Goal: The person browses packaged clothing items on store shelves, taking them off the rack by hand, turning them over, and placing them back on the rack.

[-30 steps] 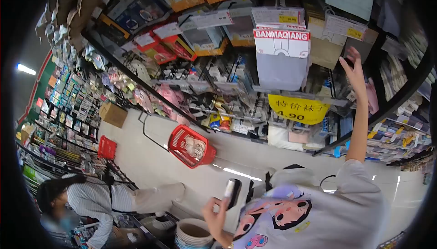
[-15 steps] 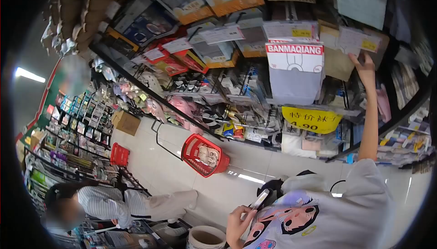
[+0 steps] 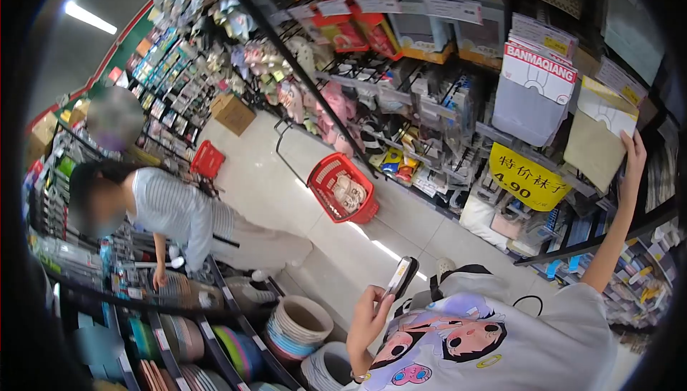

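Observation:
My left hand is closed around a smartphone, held upright in front of my printed white T-shirt. At the rack on the right, my right hand grips the right edge of a beige hosiery packet with a white and yellow card top. The packet is tilted; part of my grip is hidden behind it. Just left of it hangs a grey packet with a red BANMAQIANG header. A price tag juts out above the beige packet.
A yellow price sign hangs below the packets. On the floor stands a red wheeled basket with an item inside. A person in a striped top is at the left shelves, near stacked pots. A cardboard box lies farther off.
My view has swung, shifting the rack rightward. My right hand has moved from beneath the price tag to the beige packet's edge, and its card top now shows. The person's arm reaches down toward the shelf.

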{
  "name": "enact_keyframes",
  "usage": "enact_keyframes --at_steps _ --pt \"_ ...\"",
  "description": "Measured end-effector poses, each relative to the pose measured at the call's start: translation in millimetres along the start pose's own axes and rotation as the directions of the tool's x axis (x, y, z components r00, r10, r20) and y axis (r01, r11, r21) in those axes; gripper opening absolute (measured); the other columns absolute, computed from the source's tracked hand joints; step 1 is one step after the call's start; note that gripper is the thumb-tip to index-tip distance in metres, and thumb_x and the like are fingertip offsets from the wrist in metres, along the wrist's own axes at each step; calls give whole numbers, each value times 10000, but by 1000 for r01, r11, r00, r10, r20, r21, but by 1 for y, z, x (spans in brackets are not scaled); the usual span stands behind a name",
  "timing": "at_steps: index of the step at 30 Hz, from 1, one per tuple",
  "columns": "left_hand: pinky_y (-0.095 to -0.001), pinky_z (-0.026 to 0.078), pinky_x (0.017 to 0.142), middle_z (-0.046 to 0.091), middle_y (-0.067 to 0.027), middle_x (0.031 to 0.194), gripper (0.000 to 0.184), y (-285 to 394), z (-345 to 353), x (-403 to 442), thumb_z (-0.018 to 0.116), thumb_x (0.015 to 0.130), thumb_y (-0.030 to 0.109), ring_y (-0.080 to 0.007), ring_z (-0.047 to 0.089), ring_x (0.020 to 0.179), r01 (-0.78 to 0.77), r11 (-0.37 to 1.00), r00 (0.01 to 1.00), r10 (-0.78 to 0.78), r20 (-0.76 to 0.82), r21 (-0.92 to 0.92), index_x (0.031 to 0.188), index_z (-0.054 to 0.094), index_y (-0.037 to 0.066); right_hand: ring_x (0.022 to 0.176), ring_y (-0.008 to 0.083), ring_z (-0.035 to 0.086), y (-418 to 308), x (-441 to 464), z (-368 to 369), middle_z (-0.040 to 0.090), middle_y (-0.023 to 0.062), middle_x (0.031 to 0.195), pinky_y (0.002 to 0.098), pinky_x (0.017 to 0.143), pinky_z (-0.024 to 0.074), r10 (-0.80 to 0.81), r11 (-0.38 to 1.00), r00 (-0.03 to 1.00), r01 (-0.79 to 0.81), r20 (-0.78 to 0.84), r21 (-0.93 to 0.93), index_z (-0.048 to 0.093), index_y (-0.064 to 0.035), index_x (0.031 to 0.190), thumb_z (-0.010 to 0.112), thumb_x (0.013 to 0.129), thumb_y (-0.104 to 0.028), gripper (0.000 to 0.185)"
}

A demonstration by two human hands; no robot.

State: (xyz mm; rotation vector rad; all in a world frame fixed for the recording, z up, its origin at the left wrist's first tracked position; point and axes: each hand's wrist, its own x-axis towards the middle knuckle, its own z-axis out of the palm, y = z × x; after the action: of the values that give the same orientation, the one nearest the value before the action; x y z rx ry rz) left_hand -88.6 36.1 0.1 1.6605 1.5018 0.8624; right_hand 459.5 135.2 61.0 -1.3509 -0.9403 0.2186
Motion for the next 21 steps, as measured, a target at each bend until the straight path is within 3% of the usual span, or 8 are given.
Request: enact_keyframes --at_steps 5,11,14,16,18,19,20,21 --pt "-272 402 517 532 -108 697 170 -7 -9 -54 573 823 129 -171 495 620 90 996 987 -93 -135 -31 828 477 -11 1054 155 469 8 -16 -25 460 126 1220 254 919 330 -13 985 974 51 -225 162 536 91 1072 537 819 -176 368" --pt "-263 417 569 545 -105 698 163 -24 -7 -133 574 821 128 -160 514 639 196 974 945 -219 -241 -116 829 499 -16 1095 188 449 20 -28 -47 458 156 1234 279 947 310 -104 991 983 115 -154 68 539 85 1085 531 820 -161 362" --pt "-258 431 625 590 -89 748 152 -32 -5 -166 557 837 134 -137 547 679 243 945 923 -295 -246 -219 858 524 -12 1051 166 464 21 -62 -44 502 135 1164 256 912 330 -75 997 983 72 -170 -23 543 86 1061 547 814 -155 345" --pt "-255 441 648 614 -86 797 150 -35 -4 -193 538 853 139 -125 567 716 273 918 883 -358 -305 -288 871 532 -10 1049 165 460 1 -97 -38 516 117 1112 246 890 327 46 998 998 -44 -38 48 558 104 949 550 814 -157 294" --pt "-246 450 672 623 -88 826 157 -41 -2 -212 521 864 140 -116 576 738 247 905 869 -365 -335 -347 877 531 -16 949 133 468 -1 -128 -46 540 90 996 230 840 337 -179 954 984 172 -7 -244 528 96 935 541 804 -129 260" --pt "-244 452 672 625 -90 835 161 -47 0 -220 517 867 142 -114 576 738 235 897 868 -367 -335 -374 876 529 -18 914 123 473 -5 -143 -53 551 76 984 229 829 347 -290 911 951 310 110 -271 526 83 942 534 793 -110 244" --pt "-243 454 672 627 -92 844 165 -55 2 -228 513 869 143 -112 576 738 226 889 868 -370 -331 -398 876 527 -21 886 121 487 -26 -174 -53 555 54 950 229 798 368 -2 988 990 23 139 -152 530 73 932 546 771 -110 245" --pt "-242 457 674 629 -97 853 169 -60 3 -232 510 871 145 -108 577 729 256 878 863 -396 -313 -404 874 524 -23 786 99 478 -1 -187 -69 538 12 847 218 712 383 -61 978 986 90 154 -191 533 57 909 559 746 -121 243"
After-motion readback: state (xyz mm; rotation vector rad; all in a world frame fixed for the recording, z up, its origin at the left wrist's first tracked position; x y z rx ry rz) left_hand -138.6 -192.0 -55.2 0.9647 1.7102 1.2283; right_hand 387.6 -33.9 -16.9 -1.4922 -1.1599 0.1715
